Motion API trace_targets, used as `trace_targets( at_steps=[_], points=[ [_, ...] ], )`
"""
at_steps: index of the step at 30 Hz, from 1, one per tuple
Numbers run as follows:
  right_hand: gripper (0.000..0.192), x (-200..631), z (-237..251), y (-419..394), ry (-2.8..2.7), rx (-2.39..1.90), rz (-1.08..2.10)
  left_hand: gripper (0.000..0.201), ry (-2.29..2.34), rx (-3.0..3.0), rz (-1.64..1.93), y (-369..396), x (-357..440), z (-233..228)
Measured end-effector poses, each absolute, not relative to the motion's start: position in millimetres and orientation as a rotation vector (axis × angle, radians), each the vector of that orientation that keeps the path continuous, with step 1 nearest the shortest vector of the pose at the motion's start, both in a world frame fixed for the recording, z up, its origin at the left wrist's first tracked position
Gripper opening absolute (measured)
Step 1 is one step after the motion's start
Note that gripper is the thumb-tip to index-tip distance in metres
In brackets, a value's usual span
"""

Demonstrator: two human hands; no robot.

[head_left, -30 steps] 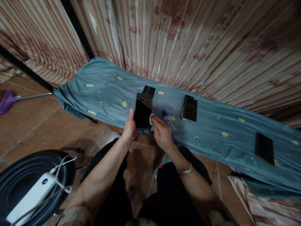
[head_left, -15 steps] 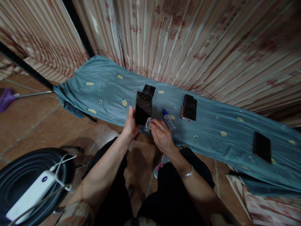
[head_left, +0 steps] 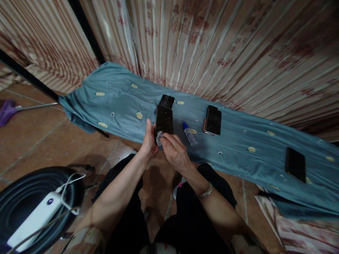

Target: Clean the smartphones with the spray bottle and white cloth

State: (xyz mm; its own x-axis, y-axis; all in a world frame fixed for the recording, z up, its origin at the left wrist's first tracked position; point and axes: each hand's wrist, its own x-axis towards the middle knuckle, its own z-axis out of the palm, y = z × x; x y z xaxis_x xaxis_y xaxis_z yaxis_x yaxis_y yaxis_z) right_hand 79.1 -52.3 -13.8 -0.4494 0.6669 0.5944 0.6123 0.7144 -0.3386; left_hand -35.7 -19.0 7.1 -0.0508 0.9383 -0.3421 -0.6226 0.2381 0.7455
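Observation:
A black smartphone (head_left: 164, 119) with small bright specks on its glass is held by its left side and lower end in my left hand (head_left: 149, 141). My right hand (head_left: 174, 149) pinches a crumpled greyish cloth (head_left: 159, 138) and presses it on the phone's lower left part. Just beyond lies another phone (head_left: 167, 101) whose screen looks cracked, partly covered by the held one. To the right of my right hand, a small clear bottle with a blue cap (head_left: 190, 134) rests on its side on the blue-green cloth cover (head_left: 124, 106).
Stacked phones (head_left: 213, 120) lie right of the bottle, and another dark phone (head_left: 295, 164) is farther right. Pleated curtains (head_left: 206, 46) hang along the far edge. At lower left, a white power bank (head_left: 35, 218) with cables sits on a round black stool (head_left: 16, 190).
My right hand has slid the cloth leftward across the phone's lower end. The held phone has shifted slightly right and down, showing more of the cracked phone behind.

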Motion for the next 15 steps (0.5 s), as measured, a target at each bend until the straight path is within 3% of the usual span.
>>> trace_targets(
  at_steps=[15],
  points=[
    [0.035,82,-11,-39,-2.177,-0.999,0.030,0.054,0.904,0.366,1.261,-32,-24,1]
  ],
)
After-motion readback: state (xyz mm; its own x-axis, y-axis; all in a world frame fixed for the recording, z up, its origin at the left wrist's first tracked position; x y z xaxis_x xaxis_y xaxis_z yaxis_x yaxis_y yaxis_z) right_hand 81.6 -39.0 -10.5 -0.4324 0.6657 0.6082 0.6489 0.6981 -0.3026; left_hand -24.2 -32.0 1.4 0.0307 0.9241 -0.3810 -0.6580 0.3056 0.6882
